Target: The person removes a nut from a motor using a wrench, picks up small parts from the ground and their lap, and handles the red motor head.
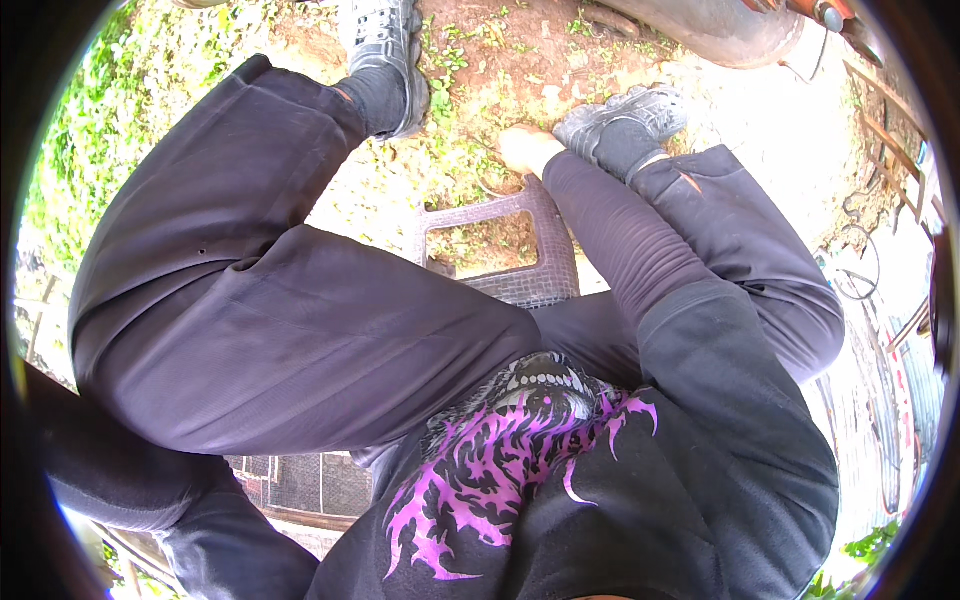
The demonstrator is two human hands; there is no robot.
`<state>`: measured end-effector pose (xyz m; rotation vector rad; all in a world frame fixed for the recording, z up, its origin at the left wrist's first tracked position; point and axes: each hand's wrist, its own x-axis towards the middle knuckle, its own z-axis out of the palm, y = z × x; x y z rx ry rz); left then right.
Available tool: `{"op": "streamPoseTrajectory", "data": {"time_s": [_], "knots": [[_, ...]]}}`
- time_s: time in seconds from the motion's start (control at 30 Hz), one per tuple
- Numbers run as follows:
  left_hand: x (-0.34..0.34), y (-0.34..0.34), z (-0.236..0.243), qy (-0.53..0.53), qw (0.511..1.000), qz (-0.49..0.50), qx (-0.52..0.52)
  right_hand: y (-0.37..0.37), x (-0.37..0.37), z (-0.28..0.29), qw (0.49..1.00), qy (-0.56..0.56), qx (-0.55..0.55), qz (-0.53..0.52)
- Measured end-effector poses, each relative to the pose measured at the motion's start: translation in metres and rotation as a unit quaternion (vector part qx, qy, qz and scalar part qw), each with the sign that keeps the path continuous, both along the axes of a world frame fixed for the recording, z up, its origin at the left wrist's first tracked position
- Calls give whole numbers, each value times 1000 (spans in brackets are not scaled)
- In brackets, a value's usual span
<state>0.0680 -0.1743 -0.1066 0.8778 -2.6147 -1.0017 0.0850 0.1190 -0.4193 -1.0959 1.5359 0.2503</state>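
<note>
My right hand (530,149) is low over the weedy dirt between my shoes, just beyond a brown plastic stool (548,246) with a large opening. Its fingers look curled; what they hold, if anything, is washed out by glare. My right forearm (620,230) reaches down inside my right leg (780,270). The left arm (200,520) runs out of sight at the lower left, so my left hand is not visible. My left leg (270,340) is bent across the view, with its shoe (390,50) planted at the top.
A large grey cylindrical object (740,35) lies at the top right. Rusty metal bars (890,140), a loop of cable (862,265) and corrugated sheet (895,420) line the right side. Green plants (90,170) grow at the left. A mesh panel (320,485) shows below my leg.
</note>
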Motion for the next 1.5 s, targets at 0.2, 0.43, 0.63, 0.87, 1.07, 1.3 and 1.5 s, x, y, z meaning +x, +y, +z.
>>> {"op": "streamPoseTrajectory", "data": {"time_s": [0.2, 0.43, 0.63, 0.87, 1.07, 1.3, 1.5], "knots": [[-27, 24, -75, -35, 997, -63, 13, -23, -53, 14, 985, 133, -108, 4], [-30, 34, -95, -70, 994, -83, 7, -51, -123, 4, 920, 246, -253, -168], [-28, 40, -101, -78, 992, -95, 1, -34, -106, 20, 910, 259, -242, -216], [-20, 44, -103, -71, 993, -95, -11, -14, -39, 63, 971, 37, -118, -204], [11, 36, -40, 3, 996, -60, -69, -6, -16, 65, 989, -36, -136, -48], [76, 117, 2, -391, 716, -578, 22, 41, -132, 185, 861, -240, -346, -285], [158, 235, -178, -482, 661, -521, 243, 15, -182, 355, 879, 266, -390, 66]]}}
